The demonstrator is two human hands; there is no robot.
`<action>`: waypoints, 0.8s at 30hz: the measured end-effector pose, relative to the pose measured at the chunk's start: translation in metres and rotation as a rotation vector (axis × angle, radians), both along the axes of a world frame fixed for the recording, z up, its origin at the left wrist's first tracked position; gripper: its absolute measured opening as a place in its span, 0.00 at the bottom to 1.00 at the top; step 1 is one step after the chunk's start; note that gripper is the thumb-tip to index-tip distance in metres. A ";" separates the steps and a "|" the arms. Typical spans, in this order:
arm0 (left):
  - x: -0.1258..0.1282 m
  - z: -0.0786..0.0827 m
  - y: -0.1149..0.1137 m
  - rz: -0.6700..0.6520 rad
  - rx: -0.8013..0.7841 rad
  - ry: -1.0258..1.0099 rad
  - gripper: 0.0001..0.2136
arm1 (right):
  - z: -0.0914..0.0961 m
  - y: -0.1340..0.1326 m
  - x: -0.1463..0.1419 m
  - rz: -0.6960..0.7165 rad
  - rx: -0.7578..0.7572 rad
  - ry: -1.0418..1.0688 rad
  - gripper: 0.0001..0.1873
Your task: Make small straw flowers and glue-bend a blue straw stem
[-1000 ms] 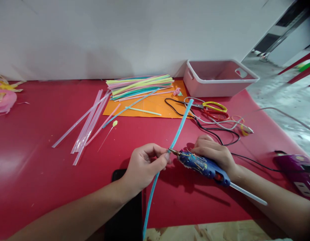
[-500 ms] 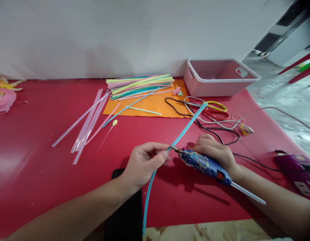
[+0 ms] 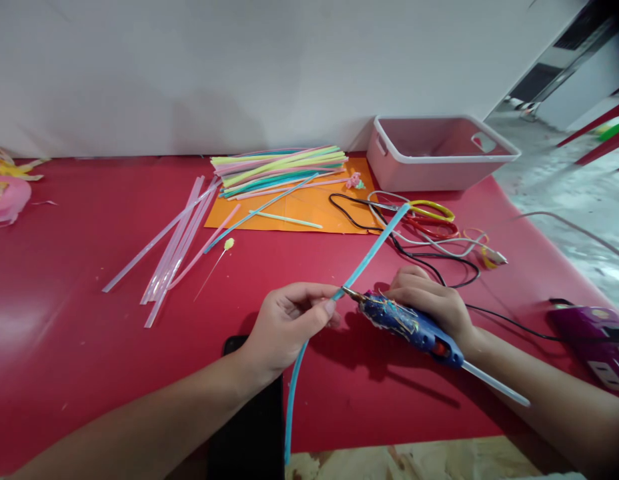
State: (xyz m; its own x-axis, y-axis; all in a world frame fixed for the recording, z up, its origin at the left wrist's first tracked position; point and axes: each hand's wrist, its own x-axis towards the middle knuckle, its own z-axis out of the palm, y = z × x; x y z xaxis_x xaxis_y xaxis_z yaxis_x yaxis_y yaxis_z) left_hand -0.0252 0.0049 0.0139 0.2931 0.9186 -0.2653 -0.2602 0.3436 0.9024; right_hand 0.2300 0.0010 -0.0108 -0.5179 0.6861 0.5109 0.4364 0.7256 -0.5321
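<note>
A long blue pipe cleaner (image 3: 372,256) is pinched near its middle between the thumb and fingers of my left hand (image 3: 294,321). Its lower end hangs down toward the table's front edge, and its upper end slants away to the right. My right hand (image 3: 434,303) is wrapped around a blue hot glue gun (image 3: 407,327), which is smeared with dried glue. The gun's metal nozzle touches the pipe cleaner just above my left fingertips. A clear glue stick (image 3: 497,385) pokes out of the gun's back end. Below my left wrist lies a black phone (image 3: 249,427).
On the red table (image 3: 89,360), pipe cleaners (image 3: 279,170) lie on orange paper (image 3: 229,217). Pink-tinted glue sticks (image 3: 177,247) and a yellow-tipped wire (image 3: 229,244) are at left. Scissors (image 3: 432,212), tangled cables (image 3: 459,259), a pink bin (image 3: 439,170) and a purple power strip (image 3: 589,333) are at right.
The glue gun's nozzle has shifted very slightly up along the pipe cleaner, whose upper end has tipped a little to the left. Both hands keep their hold.
</note>
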 end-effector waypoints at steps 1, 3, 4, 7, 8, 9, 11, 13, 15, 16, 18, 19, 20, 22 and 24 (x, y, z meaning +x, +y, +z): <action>0.000 0.000 0.000 -0.003 -0.002 -0.001 0.07 | 0.000 0.000 0.000 -0.001 0.000 0.002 0.09; 0.000 0.000 0.001 -0.005 -0.006 -0.005 0.08 | 0.000 0.000 0.000 0.000 -0.003 0.003 0.09; 0.000 0.000 0.001 -0.005 -0.010 -0.007 0.08 | 0.000 -0.001 0.000 -0.003 -0.007 0.003 0.08; 0.000 0.000 0.000 -0.003 -0.020 -0.023 0.08 | -0.001 -0.001 0.001 -0.005 -0.019 -0.001 0.09; 0.001 0.000 0.000 -0.002 -0.020 -0.029 0.08 | -0.001 -0.001 0.001 -0.007 -0.022 -0.002 0.09; 0.001 0.001 0.000 -0.001 -0.020 -0.034 0.08 | 0.000 -0.001 0.001 -0.011 -0.022 -0.003 0.10; 0.001 0.001 0.000 0.002 -0.022 -0.035 0.09 | 0.000 -0.001 0.000 -0.013 -0.020 -0.002 0.10; 0.001 0.000 0.000 -0.001 -0.034 -0.037 0.10 | 0.000 -0.001 0.000 -0.015 -0.016 0.002 0.09; 0.001 -0.001 0.001 -0.015 -0.051 -0.052 0.11 | 0.000 -0.001 0.001 -0.018 -0.019 0.006 0.09; 0.001 -0.002 0.001 -0.024 -0.058 -0.063 0.11 | 0.000 -0.002 0.001 -0.018 -0.022 0.005 0.08; 0.001 -0.003 0.000 -0.038 -0.063 -0.085 0.11 | -0.001 -0.002 0.002 -0.013 -0.028 0.006 0.08; 0.001 -0.004 0.000 -0.043 -0.062 -0.094 0.11 | -0.001 -0.002 0.003 -0.008 -0.029 0.009 0.09; 0.001 -0.004 0.000 -0.046 -0.058 -0.100 0.11 | -0.002 -0.002 0.003 -0.003 -0.027 0.013 0.09; 0.000 -0.004 0.000 -0.056 -0.051 -0.106 0.10 | -0.001 -0.001 0.002 0.001 -0.024 0.022 0.09; 0.000 -0.004 -0.001 -0.060 -0.048 -0.102 0.10 | -0.001 -0.001 0.002 0.006 -0.023 0.025 0.09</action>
